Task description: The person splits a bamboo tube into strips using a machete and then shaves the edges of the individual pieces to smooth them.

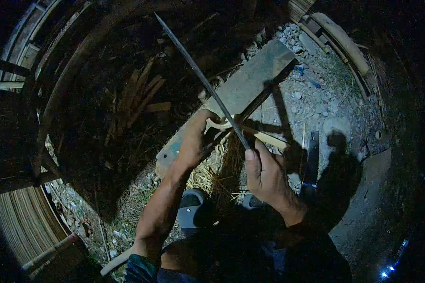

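My right hand [269, 179] is closed around the near end of a long, narrow, dark metal bar [193, 66] with a pointed far tip. The bar slants up and to the left. My left hand [205, 122] grips a pale curved piece of wood or bamboo [220, 124], and the bar crosses right at its edge. A pale straight strip [267, 137] extends rightward from behind the bar, just above my right hand. Under both hands lies a thick wooden plank [255, 75], running diagonally away from me. My left fingers are partly hidden behind the curved piece.
Pale shavings [210, 174] cover the ground below my hands, near my grey sandal [191, 210]. A long dark flat object [312, 158] and a small blue item [311, 78] lie on the right. Split wood [144, 92] is piled on the left, with a slatted bamboo surface [28, 226] nearer.
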{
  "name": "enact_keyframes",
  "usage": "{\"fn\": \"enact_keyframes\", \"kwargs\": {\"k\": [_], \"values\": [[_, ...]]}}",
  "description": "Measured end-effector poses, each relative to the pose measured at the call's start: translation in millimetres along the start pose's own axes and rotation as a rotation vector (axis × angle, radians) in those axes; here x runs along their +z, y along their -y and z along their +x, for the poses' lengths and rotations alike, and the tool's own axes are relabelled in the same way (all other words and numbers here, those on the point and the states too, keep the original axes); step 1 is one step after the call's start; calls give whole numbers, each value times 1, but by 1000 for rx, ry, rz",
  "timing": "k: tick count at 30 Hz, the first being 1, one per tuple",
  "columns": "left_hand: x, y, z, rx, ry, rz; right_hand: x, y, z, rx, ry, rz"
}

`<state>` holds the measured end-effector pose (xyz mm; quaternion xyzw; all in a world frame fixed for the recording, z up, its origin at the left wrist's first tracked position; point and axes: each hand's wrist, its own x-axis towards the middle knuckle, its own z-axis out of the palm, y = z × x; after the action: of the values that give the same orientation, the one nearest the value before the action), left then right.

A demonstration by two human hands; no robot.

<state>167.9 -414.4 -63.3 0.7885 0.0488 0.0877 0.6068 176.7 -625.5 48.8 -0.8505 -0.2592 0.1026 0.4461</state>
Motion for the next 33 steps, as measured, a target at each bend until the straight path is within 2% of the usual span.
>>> {"fn": "enact_keyframes", "kwargs": {"k": [2,4,5,6,7,8,9,10,12,13,14,15,16,17,18,19,20,21,22,24,25,26,27,28,29,30,31,33], "values": [[-2,-6,-1,-44,-12,-86,-2,-2,-8,-21,-30,10],[-10,-40,-2,80,7,96,2,-5,-7,-40,-51,26],[-12,-20,-2,-85,54,75,6,-7,-4,2,-12,-49],[-13,-12,-8,-88,48,83,7,-6,0,31,18,-126],[-14,-7,-6,-30,38,111,3,2,8,-21,45,6],[-15,-4,-4,23,42,138,4,3,6,-40,37,-90],[-13,-49,-7,-397,-25,-475,-1,10,5,-108,-4,-68],[-16,-38,-5,-423,-28,-471,-6,16,5,-177,-39,-45],[-24,-26,1,-131,5,-117,4,11,2,-109,-7,83],[-29,-40,-6,177,-69,520,18,-5,12,-19,25,23],[-31,-27,-12,268,-213,681,34,-26,20,72,41,-41],[-35,-35,-10,307,-212,680,60,-66,21,-163,-150,-236],[-39,-43,-16,232,-168,678,62,-66,20,119,6,-144],[-40,-49,-28,122,-113,674,78,-104,6,-37,47,-265],[-37,-55,-26,100,-106,673,95,-141,-5,-206,97,-382],[-32,-62,-13,234,-134,635,95,-137,-2,-206,112,-376],[-30,-65,-2,377,-166,593,89,-127,7,65,285,-375],[-29,-53,2,364,-69,493,84,-122,14,337,448,-375],[-24,-44,3,325,-137,401,84,-122,15,337,441,-380],[-10,-45,3,158,-381,-46,81,-112,12,405,169,-272],[-10,-46,4,153,-379,-53,74,-106,8,460,163,-254],[-11,-51,4,71,-362,-227,73,-111,4,468,169,-257],[-14,-53,4,-8,-348,-398,73,-119,1,437,56,-205],[-18,-44,2,-9,-353,-396,73,-124,1,402,-59,-151],[-25,-25,-2,65,-220,-51,56,-106,7,543,28,-34],[-30,-4,-6,137,-85,295,46,-96,9,535,29,-32],[-33,20,-11,176,-76,317,37,-88,8,464,-8,42],[-32,-4,-15,109,-83,325,28,-71,4,268,-106,87]]}}
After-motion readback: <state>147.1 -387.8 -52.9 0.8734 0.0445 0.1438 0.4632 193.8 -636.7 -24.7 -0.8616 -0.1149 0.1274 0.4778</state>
